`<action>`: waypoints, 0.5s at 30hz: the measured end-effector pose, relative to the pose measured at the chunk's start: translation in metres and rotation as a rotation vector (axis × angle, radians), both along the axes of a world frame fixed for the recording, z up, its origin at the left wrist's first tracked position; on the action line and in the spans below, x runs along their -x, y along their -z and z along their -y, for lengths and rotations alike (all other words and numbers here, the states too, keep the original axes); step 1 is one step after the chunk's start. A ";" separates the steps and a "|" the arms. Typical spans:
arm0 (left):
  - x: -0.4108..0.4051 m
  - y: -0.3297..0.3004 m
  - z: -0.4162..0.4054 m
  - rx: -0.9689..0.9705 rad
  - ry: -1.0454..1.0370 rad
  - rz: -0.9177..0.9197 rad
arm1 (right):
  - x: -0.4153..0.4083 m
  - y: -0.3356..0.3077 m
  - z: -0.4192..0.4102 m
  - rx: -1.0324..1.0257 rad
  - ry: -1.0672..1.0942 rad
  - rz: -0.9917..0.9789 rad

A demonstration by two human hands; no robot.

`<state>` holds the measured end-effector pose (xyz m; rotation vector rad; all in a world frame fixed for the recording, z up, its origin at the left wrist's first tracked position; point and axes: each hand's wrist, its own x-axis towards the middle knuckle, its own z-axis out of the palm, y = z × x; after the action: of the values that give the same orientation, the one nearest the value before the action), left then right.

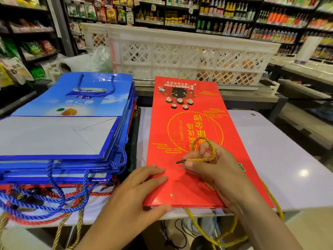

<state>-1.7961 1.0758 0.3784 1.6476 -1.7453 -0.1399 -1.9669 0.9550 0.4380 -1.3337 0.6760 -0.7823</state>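
The yellow cord (198, 160) is looping over the red bag (187, 127) lying lower centre, long axis running up-frame. Your right hand (216, 171) is pinching the cord; your left hand (144, 184), fingers straight, is pressing the bag beside the small hole (171, 195) lower-left of the tip

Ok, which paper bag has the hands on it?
The red paper bag with the yellow cord, lying alone; the blue bags sit stacked beside it.
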 end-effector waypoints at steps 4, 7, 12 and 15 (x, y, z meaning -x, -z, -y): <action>0.008 -0.003 0.007 0.046 -0.021 -0.063 | -0.002 -0.003 -0.004 0.199 0.043 -0.036; 0.009 -0.007 0.014 0.060 -0.033 -0.119 | -0.002 -0.002 -0.004 0.366 0.032 -0.110; 0.004 -0.012 0.028 0.096 -0.018 -0.022 | -0.003 0.003 0.004 0.479 0.021 -0.215; 0.002 -0.011 0.033 0.116 -0.014 0.027 | -0.002 0.008 0.009 0.435 0.020 -0.180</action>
<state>-1.7976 1.0429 0.3891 1.5841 -1.7286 -0.0090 -1.9646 0.9460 0.4303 -1.8113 0.6838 -0.8640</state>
